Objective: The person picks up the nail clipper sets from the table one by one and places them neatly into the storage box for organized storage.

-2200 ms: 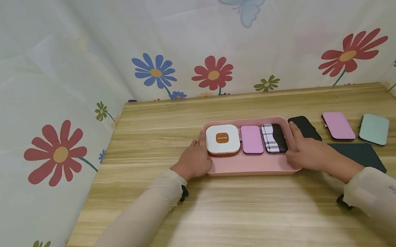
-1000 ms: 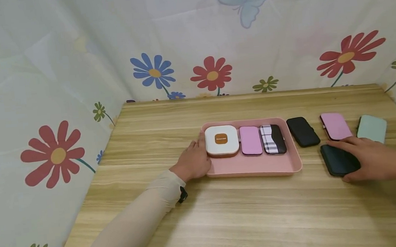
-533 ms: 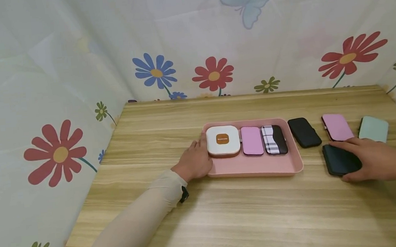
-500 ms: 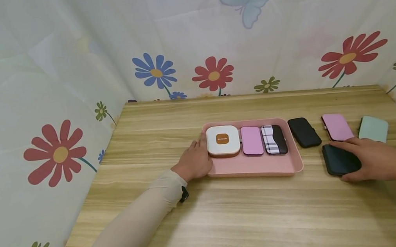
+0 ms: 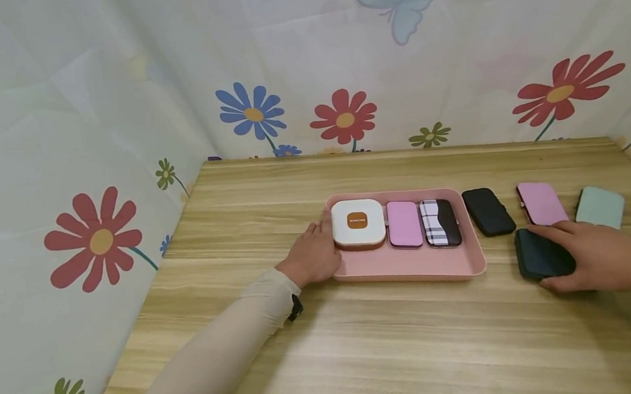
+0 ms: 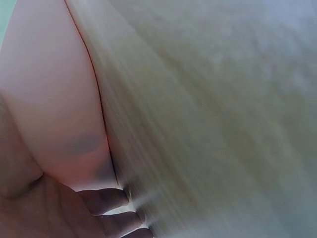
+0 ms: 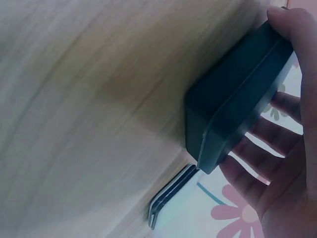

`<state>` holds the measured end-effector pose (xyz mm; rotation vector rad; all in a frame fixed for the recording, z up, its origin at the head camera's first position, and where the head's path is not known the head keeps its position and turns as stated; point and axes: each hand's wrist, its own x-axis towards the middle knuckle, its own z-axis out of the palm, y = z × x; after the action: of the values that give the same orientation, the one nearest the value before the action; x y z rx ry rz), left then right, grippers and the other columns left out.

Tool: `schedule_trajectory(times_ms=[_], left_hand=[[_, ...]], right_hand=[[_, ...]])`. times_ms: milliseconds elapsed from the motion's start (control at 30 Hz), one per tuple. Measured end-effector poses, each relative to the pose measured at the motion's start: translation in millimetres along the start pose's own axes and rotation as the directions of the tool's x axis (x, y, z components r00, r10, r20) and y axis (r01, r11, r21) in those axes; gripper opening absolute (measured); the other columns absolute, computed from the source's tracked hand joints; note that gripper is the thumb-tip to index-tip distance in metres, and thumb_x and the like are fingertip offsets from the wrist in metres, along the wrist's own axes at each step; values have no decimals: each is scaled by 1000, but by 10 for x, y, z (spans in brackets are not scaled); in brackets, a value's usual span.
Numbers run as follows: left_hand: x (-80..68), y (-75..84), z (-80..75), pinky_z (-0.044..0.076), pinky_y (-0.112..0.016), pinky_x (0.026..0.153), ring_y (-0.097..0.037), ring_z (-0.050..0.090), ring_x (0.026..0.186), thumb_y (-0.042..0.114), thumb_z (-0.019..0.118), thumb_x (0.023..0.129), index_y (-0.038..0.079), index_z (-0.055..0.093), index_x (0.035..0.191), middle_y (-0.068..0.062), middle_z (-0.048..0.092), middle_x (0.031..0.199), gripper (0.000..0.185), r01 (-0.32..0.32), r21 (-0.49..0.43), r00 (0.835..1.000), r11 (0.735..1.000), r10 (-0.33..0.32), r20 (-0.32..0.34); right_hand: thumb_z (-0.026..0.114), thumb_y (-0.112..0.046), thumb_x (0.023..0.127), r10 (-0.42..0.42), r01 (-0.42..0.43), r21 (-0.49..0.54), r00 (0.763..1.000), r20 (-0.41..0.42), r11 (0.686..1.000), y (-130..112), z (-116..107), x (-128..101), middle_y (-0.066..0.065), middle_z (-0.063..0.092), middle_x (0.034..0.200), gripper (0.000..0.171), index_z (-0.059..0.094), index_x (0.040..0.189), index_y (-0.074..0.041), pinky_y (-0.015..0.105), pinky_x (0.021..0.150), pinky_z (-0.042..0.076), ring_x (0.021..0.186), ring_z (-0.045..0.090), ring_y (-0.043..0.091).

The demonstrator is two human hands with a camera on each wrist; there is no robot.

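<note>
A pink tray (image 5: pixel 411 265) lies mid-table and holds a white square case (image 5: pixel 358 221), a pink case (image 5: pixel 404 223) and a plaid-and-black case (image 5: pixel 439 222). My left hand (image 5: pixel 312 257) grips the tray's left end, with its thumb beside the white case. The left wrist view shows curled fingers (image 6: pixel 106 208) against the tray wall (image 6: pixel 49 99). My right hand (image 5: pixel 574 256) holds a dark case (image 5: pixel 537 253) on the table right of the tray. In the right wrist view the dark case (image 7: pixel 237 94) sits between thumb and fingers (image 7: pixel 267 134).
A black case (image 5: pixel 488 211), a second pink case (image 5: pixel 541 202) and a mint case (image 5: pixel 600 207) lie on the wooden table (image 5: pixel 395 340) right of the tray. The mint case's edge (image 7: pixel 168 198) shows in the right wrist view. Floral cloth walls (image 5: pixel 91 148) close off the left, back and right.
My right hand left the tray's right end and moved right onto the dark case, where it has stayed for the last second. The left hand and tray have not moved.
</note>
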<state>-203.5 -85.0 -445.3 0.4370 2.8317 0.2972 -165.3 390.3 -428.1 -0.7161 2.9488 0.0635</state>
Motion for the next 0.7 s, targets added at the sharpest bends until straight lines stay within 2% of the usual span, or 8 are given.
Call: schedule_trajectory(times_ms=[300,467,700], left_hand=[[22,13,24,27,-45,120,-38,25,150,25,38,100,0,-8,159,-20,26,163,79,7,-18,1000,1000,-7,1],[16,23,21,27,-45,120,-38,25,150,25,37,101,0,-8,159,-20,25,163,78,3,-18,1000,1000,-3,7],[6,10,2,25,-42,121,-38,26,150,24,38,99,0,-9,159,-23,30,160,80,6,-41,1000,999,-6,-5]], right_hand=[[71,-82,65,43,-43,-16,999,22,999,-29,-72,44,21,63,116,113,50,141,-2,50,73,54,88,66,30],[72,-80,67,40,-40,-8,999,3,999,-65,-100,54,20,63,115,110,51,141,-1,49,72,54,87,65,28],[73,-76,70,7,-7,-7,999,-51,1000,-203,-216,183,21,62,122,106,51,144,-3,54,81,53,99,65,36]])
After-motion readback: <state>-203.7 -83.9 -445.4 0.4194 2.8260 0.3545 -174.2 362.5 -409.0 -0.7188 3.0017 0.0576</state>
